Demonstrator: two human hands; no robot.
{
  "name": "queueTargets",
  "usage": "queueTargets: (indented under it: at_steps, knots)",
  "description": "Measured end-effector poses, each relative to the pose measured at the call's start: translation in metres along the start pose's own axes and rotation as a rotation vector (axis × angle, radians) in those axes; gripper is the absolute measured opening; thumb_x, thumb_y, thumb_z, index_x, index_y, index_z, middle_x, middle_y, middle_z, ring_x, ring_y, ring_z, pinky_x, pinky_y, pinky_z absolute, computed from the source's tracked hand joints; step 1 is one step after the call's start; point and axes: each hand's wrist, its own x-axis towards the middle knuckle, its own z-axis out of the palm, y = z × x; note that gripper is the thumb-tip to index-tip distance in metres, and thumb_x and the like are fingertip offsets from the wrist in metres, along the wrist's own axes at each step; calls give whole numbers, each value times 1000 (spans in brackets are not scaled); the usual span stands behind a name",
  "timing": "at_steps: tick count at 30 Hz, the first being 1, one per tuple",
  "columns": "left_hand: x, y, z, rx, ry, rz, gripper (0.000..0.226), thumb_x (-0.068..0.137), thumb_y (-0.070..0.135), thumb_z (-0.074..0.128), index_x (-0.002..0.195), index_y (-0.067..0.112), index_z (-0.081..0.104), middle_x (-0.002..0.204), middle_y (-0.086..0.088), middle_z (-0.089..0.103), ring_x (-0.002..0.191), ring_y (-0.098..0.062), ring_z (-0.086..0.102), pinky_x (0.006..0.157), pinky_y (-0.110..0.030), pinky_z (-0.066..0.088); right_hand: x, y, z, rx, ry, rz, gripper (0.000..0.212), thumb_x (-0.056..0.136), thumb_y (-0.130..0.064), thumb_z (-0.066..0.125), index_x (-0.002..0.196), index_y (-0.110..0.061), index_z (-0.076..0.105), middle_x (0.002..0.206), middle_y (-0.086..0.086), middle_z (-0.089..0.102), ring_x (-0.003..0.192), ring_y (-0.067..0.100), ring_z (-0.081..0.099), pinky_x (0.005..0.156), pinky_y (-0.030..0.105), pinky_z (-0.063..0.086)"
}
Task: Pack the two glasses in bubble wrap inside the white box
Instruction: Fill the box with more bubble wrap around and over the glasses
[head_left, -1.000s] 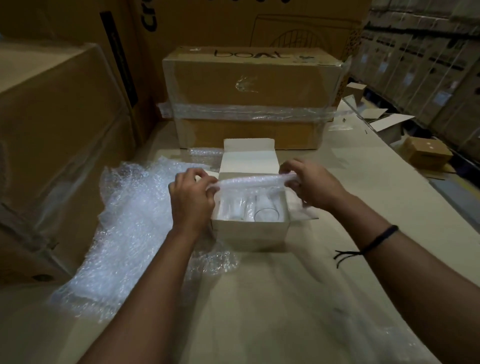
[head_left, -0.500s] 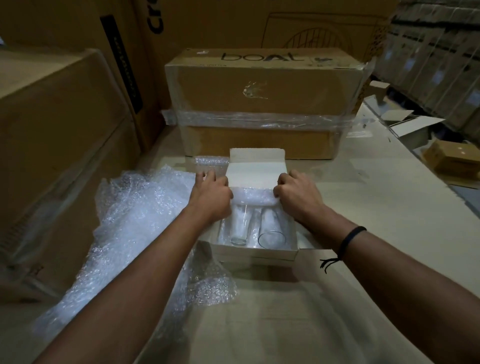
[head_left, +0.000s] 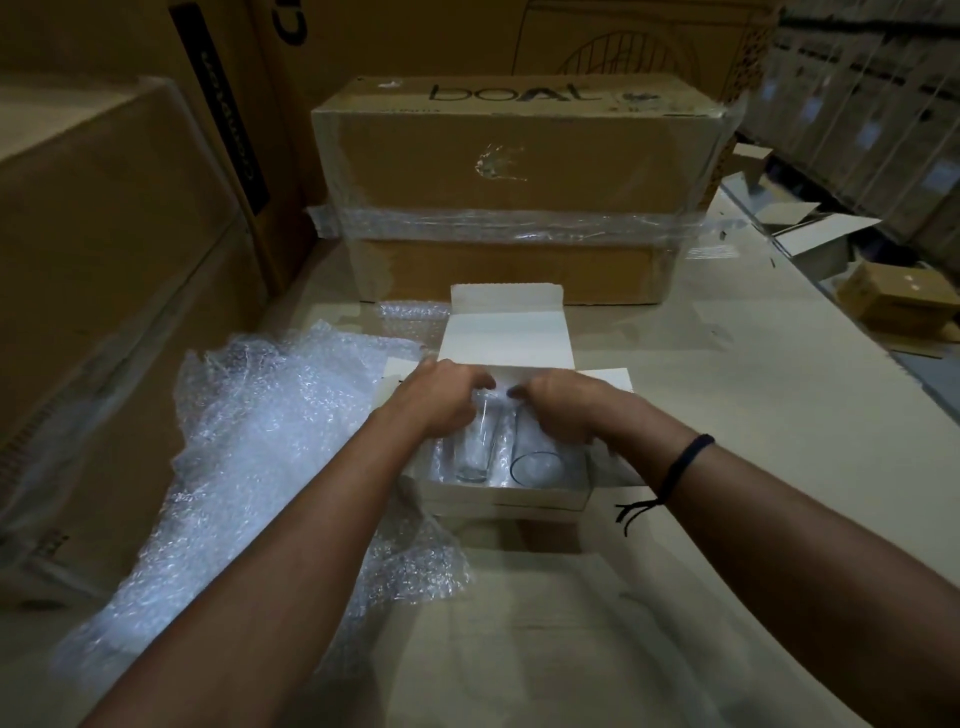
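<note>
Lying side by side in the open white box (head_left: 498, 501) on the table (head_left: 727, 571), the left glass (head_left: 475, 452) and right glass (head_left: 537, 467) rest on bubble wrap (head_left: 441, 460). The left hand (head_left: 441, 400) and right hand (head_left: 563, 410) curl over their far ends; whether either grips anything cannot be told.

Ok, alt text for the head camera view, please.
The left hand and right hand reach into an open white box, over two clear glasses lying side by side. Bubble wrap lies to its left; a cardboard carton stands behind.
</note>
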Motion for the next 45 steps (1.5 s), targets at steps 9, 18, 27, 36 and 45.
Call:
queueTargets:
  at_steps: [9,18,27,36,45]
  knots:
    - [-8,-17,4,288,130,-13,40,95,33,35,127,33,61,125,-1,63,128,-21,37,104,-47,11,-14,20,-5,-301,46,117,35,89,-16,58,124,-19,61,116,7,65,108,25,55,82,32,43]
    - [-10,-19,-1,212,312,-96,45,91,32,29,121,30,64,111,-1,68,123,-19,45,109,-49,7,8,4,-18,-206,51,84,36,92,-12,45,126,-16,57,119,8,63,103,26,62,78,35,51]
    - [-42,-24,4,-160,406,-57,45,88,25,44,131,25,58,133,0,60,129,-18,46,113,-42,14,14,7,4,76,49,30,46,93,-22,48,138,-25,50,136,6,57,119,27,55,97,37,46]
    - [-117,-19,44,-441,291,-251,56,90,44,63,140,22,51,158,-1,27,146,-18,23,116,-41,27,-75,7,60,62,81,115,110,71,-86,7,156,-16,4,163,9,-7,151,23,-6,122,42,1]
    - [-121,6,55,-559,269,-275,63,89,50,62,144,27,43,160,0,23,146,-20,23,114,-47,32,-72,47,67,103,107,65,119,66,-94,6,155,-15,-8,163,5,-11,150,17,-7,121,36,2]
